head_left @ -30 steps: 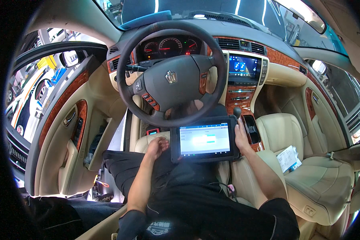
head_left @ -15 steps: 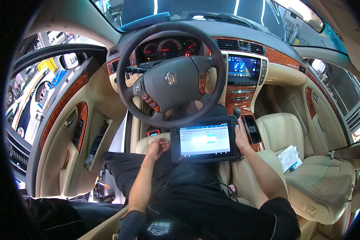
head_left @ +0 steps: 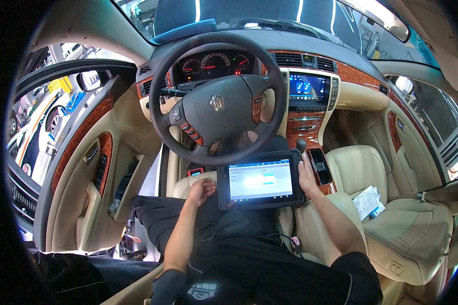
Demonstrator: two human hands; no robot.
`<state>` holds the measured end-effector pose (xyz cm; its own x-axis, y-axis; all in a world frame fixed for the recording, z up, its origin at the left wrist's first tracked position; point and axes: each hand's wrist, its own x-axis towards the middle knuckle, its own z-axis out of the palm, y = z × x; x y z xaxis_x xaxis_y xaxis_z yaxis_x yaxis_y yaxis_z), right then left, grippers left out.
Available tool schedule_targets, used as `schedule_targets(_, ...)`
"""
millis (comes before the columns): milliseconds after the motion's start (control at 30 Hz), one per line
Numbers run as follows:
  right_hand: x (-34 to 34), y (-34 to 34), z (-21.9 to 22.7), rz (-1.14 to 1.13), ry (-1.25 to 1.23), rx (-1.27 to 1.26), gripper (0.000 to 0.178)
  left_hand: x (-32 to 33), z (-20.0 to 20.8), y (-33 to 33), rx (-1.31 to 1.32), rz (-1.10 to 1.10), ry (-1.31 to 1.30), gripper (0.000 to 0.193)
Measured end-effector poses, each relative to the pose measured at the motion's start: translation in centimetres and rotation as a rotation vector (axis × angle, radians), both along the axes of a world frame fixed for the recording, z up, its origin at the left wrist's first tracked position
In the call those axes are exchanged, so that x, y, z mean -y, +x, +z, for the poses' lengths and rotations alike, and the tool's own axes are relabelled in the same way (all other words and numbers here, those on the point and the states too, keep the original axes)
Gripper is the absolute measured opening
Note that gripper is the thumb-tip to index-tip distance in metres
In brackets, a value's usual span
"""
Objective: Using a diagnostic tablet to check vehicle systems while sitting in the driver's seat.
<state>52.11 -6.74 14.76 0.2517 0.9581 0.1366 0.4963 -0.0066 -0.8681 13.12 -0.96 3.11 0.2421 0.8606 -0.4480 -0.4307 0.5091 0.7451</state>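
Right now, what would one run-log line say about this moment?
left grip: loosely curled, beside tablet | right grip: holding tablet's right edge | tablet: lit, near steering wheel | papers: on passenger seat

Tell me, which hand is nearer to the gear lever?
The right hand, holding the tablet by its right edge just below the gear lever in view. The left hand is farther away, beside the tablet's left edge.

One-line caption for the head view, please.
Below a steering wheel, the right hand holds a lit tablet by its right edge; the left hand is near its left edge.
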Motion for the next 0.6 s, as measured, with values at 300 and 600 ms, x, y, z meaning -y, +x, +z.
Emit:
schedule_targets(300, 0.5, -0.3, 1.3, 0.027, -0.098, -0.056, 0.05, 0.1, 0.1, 0.1, 0.013, 0.038, 0.004, 0.027)
schedule_targets(600, 0.4, -0.1, 0.7, 0.033, -0.047, -0.062, 0.049, 0.4, 0.4, 0.1, 0.02, 0.025, -0.006, 0.024)
